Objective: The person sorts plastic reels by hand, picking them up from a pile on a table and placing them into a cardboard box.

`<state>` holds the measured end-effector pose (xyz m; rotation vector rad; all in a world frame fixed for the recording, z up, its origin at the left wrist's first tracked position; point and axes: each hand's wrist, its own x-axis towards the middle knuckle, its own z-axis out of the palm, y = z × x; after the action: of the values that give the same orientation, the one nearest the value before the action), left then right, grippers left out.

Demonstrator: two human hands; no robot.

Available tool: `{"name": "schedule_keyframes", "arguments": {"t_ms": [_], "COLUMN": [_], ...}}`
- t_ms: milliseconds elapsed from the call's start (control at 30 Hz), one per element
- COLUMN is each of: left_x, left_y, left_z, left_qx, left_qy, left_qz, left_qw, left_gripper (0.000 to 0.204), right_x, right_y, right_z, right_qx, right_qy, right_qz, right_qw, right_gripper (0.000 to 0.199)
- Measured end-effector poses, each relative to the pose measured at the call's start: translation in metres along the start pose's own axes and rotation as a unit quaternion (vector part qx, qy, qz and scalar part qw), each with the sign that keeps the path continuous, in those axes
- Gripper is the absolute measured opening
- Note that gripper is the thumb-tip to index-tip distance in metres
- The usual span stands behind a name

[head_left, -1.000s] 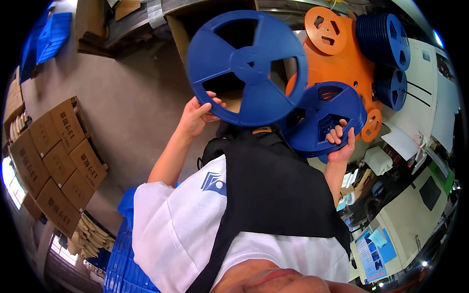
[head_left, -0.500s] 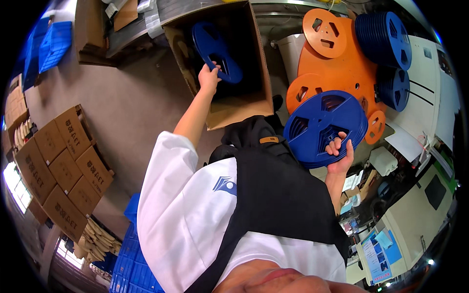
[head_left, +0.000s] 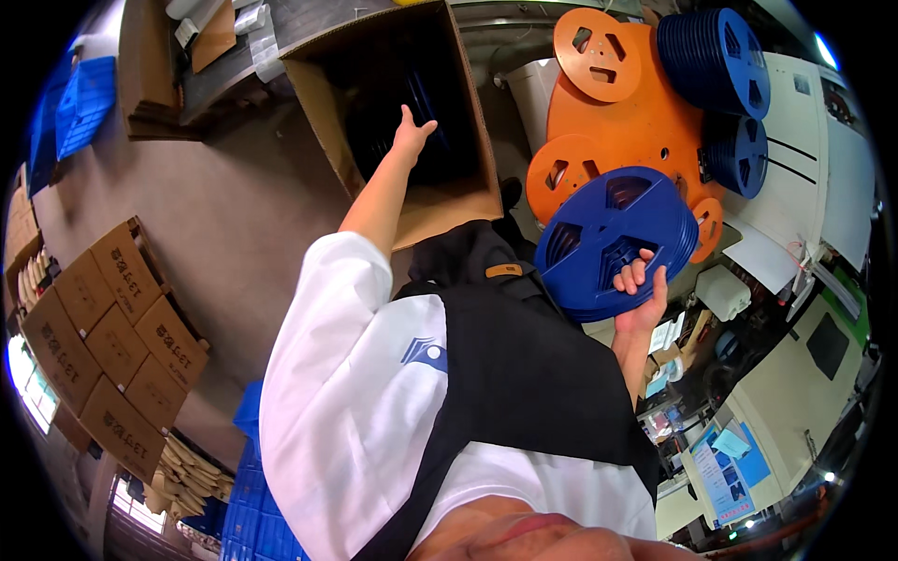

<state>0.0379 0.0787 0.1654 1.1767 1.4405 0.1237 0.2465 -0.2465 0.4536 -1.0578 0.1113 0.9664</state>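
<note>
With the left hand (head_left: 412,131) empty, fingers spread, over the open brown cardboard box (head_left: 318,103) where dark blue reels seemingly stand, the right hand (head_left: 644,290), fingers curled through the held stack of blue plastic reels (head_left: 613,238), should grip firmly.

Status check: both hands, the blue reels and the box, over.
Left hand open, empty, reaching into the cardboard box. Right hand grips a stack of blue reels. Box mouth unobstructed; orange reels sit off to the right.
</note>
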Motion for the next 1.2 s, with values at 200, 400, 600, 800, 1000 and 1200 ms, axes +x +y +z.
{"name": "schedule_keyframes", "arguments": {"t_ms": [200,400,600,800,1000,1200], "left_x": [-0.101,-0.190,-0.200,-0.211,-0.222,-0.234], "left_y": [0.039,0.108,0.113,0.110,0.132,0.151], "left_z": [-0.007,-0.007,-0.030,-0.047,-0.059,0.044], "left_qx": [0.244,0.360,0.341,0.392,0.320,0.232], "left_qy": [-0.046,-0.240,-0.114,-0.112,-0.290,-0.080], "left_qz": [0.456,0.660,0.757,0.738,0.622,0.558], "left_qw": [0.855,0.614,0.546,0.538,0.653,0.793], "left_gripper": [0.074,0.064,0.035,0.044,0.071,0.077], "right_x": [-0.001,0.017,0.028,0.028,0.012,0.006], "right_y": [-0.030,-0.032,-0.036,-0.035,-0.023,-0.012], "right_z": [0.000,-0.001,0.005,0.013,0.021,0.035], "right_qx": [0.163,0.291,0.256,0.200,0.252,0.251], "right_qy": [-0.138,-0.238,-0.288,-0.293,-0.315,-0.346], "right_qz": [-0.024,-0.004,0.022,0.031,0.040,0.069], "right_qw": [0.977,0.927,0.922,0.934,0.914,0.902], "right_gripper": [0.046,0.043,0.048,0.050,0.047,0.045]}}
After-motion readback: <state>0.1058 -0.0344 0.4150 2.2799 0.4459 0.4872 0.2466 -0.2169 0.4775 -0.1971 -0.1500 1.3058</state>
